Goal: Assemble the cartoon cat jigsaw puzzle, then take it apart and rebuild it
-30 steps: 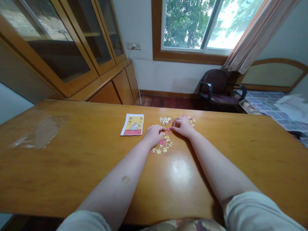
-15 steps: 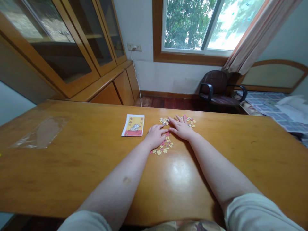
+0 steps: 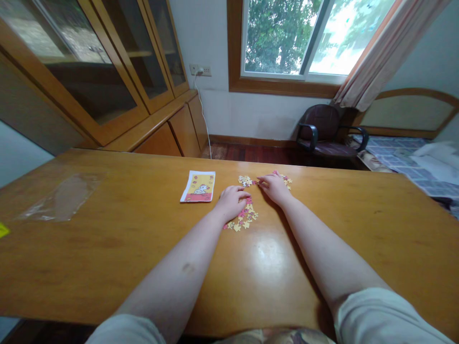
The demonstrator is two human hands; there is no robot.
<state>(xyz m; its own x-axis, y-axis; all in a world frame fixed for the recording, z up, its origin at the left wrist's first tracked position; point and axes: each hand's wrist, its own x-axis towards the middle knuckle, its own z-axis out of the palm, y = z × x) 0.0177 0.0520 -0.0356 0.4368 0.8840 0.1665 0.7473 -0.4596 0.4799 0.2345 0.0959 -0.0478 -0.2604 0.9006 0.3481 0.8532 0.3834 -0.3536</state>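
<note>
Small jigsaw puzzle pieces lie in groups on the wooden table (image 3: 143,267). My left hand (image 3: 232,203) rests palm down beside a pile of yellow and pink puzzle pieces (image 3: 245,217), its fingers loosely stretched and holding nothing I can see. Farther right, my right hand (image 3: 274,187) has its fingers drawn together, the tips at a small pinkish puzzle piece (image 3: 255,182). Between the hands, toward the far edge, sits a cluster of whitish pieces (image 3: 245,180). More yellow and pink pieces (image 3: 287,180) show behind my right hand, partly covered by it.
Left of the hands lies a picture card (image 3: 198,187) with a white cartoon animal on yellow and pink. A clear plastic bag (image 3: 62,198) is flat at the far left, and a yellow object (image 3: 3,230) shows at the left edge. Beyond the table stands an office chair (image 3: 324,131).
My right hand has drawn its spread fingers together and shifted slightly right, uncovering the whitish pieces. My left hand has barely moved, its fingers a little more bent. The picture card has shifted very slightly.
</note>
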